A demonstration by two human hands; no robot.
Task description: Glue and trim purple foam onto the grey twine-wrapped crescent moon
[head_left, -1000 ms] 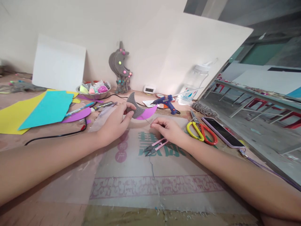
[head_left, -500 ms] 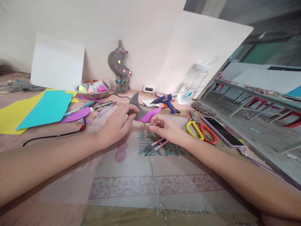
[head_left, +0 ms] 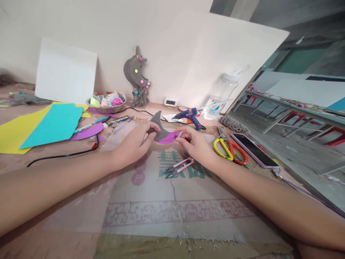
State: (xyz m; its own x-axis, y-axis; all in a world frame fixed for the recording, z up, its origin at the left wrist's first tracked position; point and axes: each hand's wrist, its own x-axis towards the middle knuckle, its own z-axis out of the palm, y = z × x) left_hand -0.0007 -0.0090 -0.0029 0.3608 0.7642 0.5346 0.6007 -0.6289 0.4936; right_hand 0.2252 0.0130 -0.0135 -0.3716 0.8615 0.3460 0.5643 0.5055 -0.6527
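Felt crescent (head_left: pixel 161 132) pinched between left hand (head_left: pixel 134 144) and right hand (head_left: pixel 195 144).

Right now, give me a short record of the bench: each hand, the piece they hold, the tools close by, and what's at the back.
left hand: pinches the grey end of the crescent piece
right hand: fingertips closed on its purple tip
piece: grey layer over purple, held low over the printed mat
near right hand: pink snips, yellow-and-red scissors, phone
behind: blue glue gun, bowl, moon ornament
left side: teal sheet on yellow sheet
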